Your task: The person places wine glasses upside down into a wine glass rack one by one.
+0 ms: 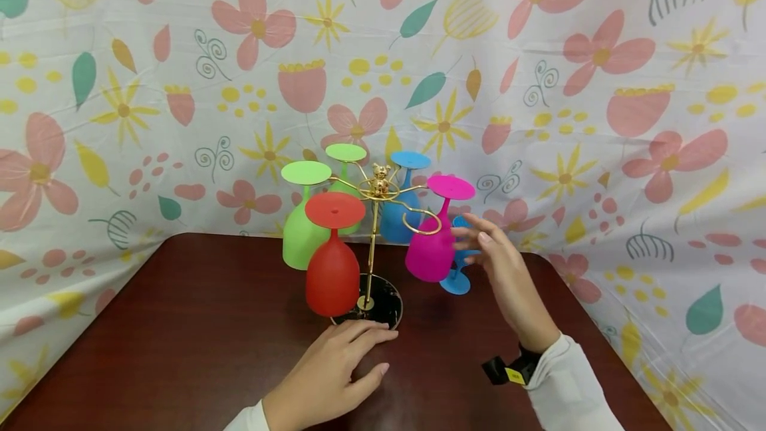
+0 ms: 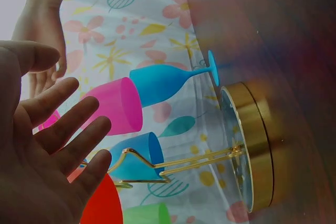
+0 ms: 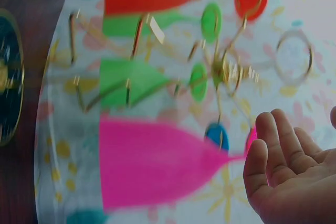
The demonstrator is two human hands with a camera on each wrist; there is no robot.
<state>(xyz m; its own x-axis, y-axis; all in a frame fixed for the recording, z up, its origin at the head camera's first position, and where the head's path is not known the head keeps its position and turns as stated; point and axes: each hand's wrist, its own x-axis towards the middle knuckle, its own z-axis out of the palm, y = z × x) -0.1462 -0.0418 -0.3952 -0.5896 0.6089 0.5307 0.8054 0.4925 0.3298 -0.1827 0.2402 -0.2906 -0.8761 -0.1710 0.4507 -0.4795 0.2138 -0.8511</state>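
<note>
My left hand [image 1: 336, 370] lies near the table's front middle, fingers loosely extended at the front rim of the rack's round base [image 1: 387, 298]. To the right my right hand [image 1: 501, 270] is raised with relaxed fingers beside a magenta goblet [image 1: 429, 251], and nothing shows in its palm in the right wrist view. The magenta goblet hangs upside down by its foot from the gold rack [image 1: 372, 238]. Behind my right fingers, a blue goblet [image 1: 457, 282] stands upright on the table, partly hidden. Also hanging upside down are a red goblet [image 1: 332, 275], two green goblets [image 1: 302, 238] and another blue goblet [image 1: 395, 221].
One curved gold holder [image 1: 421, 226] at the front right of the rack has no goblet in it. A bear figure [image 1: 380, 180] tops the rack. The dark wooden table [image 1: 197, 324] backs onto a flower-patterned cloth [image 1: 179, 118].
</note>
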